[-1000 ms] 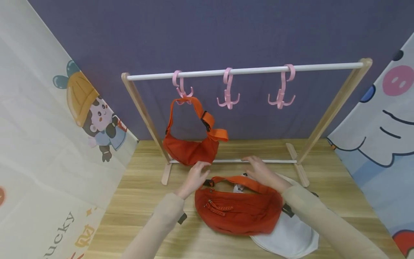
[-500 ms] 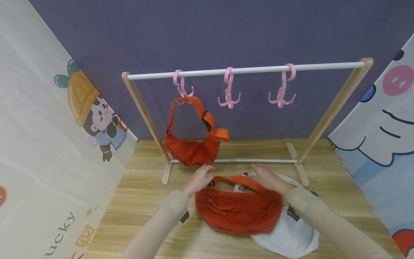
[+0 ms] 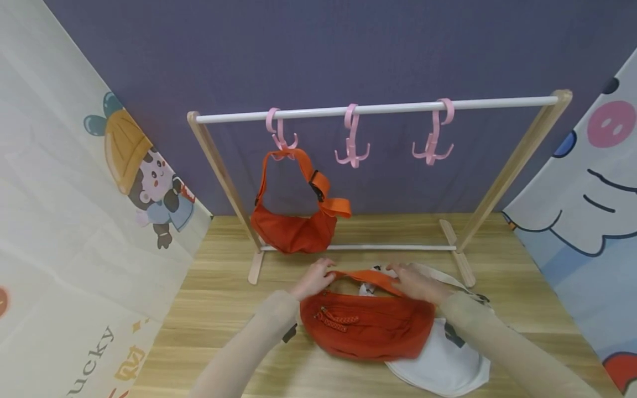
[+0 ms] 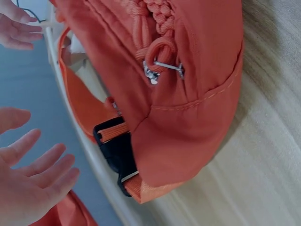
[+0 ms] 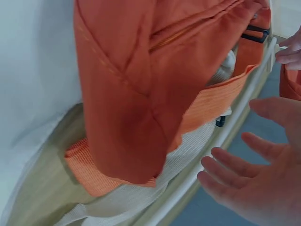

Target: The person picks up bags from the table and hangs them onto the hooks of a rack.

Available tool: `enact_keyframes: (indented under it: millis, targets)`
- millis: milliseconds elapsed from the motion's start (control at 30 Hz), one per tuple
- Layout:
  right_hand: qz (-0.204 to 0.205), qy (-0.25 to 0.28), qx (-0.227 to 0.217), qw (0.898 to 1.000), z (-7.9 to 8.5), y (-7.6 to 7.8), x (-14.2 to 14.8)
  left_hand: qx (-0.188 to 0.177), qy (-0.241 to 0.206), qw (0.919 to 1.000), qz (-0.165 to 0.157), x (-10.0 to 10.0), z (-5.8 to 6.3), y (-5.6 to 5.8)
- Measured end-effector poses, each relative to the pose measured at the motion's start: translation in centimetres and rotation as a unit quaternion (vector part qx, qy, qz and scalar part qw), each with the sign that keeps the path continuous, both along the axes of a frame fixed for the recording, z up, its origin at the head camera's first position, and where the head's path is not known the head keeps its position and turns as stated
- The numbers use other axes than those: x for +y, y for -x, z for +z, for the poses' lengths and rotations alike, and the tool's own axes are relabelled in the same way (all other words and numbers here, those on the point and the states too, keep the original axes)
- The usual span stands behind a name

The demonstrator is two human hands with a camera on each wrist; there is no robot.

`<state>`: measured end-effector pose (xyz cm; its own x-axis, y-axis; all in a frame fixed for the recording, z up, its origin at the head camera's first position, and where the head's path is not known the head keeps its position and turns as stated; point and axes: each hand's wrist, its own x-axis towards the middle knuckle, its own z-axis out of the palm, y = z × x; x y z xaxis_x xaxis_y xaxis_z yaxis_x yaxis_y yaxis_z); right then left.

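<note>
A red-orange waist bag (image 3: 368,331) lies on the wooden table, its orange strap (image 3: 370,277) looped behind it toward the rack. Near the bag's upper left corner is my left hand (image 3: 314,278), fingers spread in the left wrist view, beside the black buckle (image 4: 115,153). My right hand (image 3: 419,283) hovers at the strap's right part, its fingers apart in the right wrist view. Neither hand grips anything. Partly under the bag lies a white bag (image 3: 450,362) with a pale strap (image 3: 443,276), its upper part hidden by the right arm.
Behind stands a rack with a white top bar (image 3: 398,108) and a lower bar (image 3: 398,247). A smaller orange bag (image 3: 296,232) hangs from the left pink hook (image 3: 281,135); a middle hook (image 3: 352,145) and right hook (image 3: 433,143) bear nothing. Printed cloths flank both sides.
Both hands have come down and back from the rack's lower bar toward the bag's strap. My left hand also shifted right. The bags stay where they were.
</note>
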<state>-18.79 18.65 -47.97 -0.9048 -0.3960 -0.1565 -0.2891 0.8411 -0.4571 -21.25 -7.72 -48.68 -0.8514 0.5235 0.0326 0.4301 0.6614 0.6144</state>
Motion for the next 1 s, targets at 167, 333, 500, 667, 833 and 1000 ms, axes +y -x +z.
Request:
enact_keyframes:
  millis: [167, 333, 500, 667, 833, 1000]
  targets:
    - [0.001, -0.009, -0.001, 1.000, -1.0, -0.1, 0.1, 0.003, 0.017, 0.9999, -0.001, 0.3, -0.8, 0.2]
    - [-0.001, -0.010, -0.009, 1.000, -1.4, -0.2, 0.1, -0.023, 0.045, 0.9987, 0.010, 0.8, -1.2, 0.2]
    - [-0.004, -0.016, -0.002, 1.000, -1.7, -0.3, 0.1, -0.033, 0.071, 0.9968, 0.017, 1.1, -1.4, 0.2]
    - [-0.001, -0.015, 0.003, 1.000, -2.4, -0.2, 0.3, -0.044, 0.084, 0.9953, 0.019, 1.4, -1.9, 0.3]
    - [0.005, -0.027, -0.016, 0.999, -3.1, 0.0, 0.5, -0.040, 0.084, 0.9957, 0.008, 1.0, -4.4, 1.5]
    - [0.007, -0.040, -0.014, 0.999, -3.6, 0.1, 0.7, -0.056, 0.083, 0.9949, 0.007, 1.1, -4.4, 1.5]
